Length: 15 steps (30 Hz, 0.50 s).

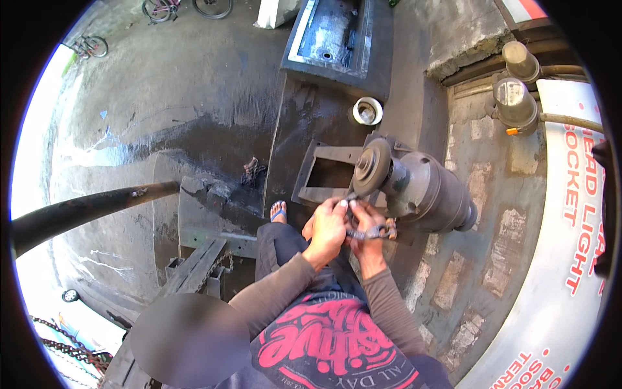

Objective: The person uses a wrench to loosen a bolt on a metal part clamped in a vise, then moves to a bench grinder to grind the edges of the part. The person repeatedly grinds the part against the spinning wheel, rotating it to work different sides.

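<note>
A grey bench grinder (427,193) stands on a metal frame, and its round grinding wheel (370,167) faces me. Just below the wheel, both my hands are closed around a small dark metal part (382,230) with a brass-coloured end. My left hand (328,223) pinches its upper tip near the wheel's lower edge. Curled around its body, my right hand (367,225) has the thumb close to the left one. Whether the tip touches the wheel I cannot tell. Fingers hide much of the part.
A white bucket (367,111) sits beyond the grinder, near a metal-rimmed basin (327,57). A rusty pipe (97,206) extends from the left above a metal vise-like stand (194,262). To the right are a brick wall (453,279), electric meters (515,102) and a white sign (551,259).
</note>
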Motion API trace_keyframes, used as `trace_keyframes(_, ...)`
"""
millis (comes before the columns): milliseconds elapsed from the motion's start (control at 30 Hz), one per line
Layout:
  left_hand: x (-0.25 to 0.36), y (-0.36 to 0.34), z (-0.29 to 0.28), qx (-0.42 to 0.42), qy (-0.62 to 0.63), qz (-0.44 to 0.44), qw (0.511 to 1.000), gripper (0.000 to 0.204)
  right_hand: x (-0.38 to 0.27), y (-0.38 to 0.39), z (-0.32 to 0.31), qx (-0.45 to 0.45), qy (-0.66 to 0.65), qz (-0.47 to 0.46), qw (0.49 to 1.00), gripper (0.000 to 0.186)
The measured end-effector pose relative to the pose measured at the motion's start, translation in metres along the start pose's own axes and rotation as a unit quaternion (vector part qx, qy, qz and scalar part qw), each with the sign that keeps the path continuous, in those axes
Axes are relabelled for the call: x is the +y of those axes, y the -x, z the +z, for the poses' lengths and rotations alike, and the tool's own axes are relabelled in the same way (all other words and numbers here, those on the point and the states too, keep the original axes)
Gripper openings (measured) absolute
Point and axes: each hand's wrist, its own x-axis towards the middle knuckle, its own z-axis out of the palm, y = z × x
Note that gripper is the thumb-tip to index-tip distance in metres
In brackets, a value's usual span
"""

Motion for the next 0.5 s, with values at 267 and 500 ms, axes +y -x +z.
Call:
trace_keyframes(267,0.003,0.007,0.000,-0.002,0.000,-0.036,0.999,0.038,0.016,-0.007,-0.017,0.010,0.047,-0.046,0.998,0.013)
trace_keyframes(500,0.009,0.015,-0.003,-0.010,0.003,-0.044,0.999,0.037,0.007,0.004,-0.010,0.004,0.073,-0.054,0.996,0.010)
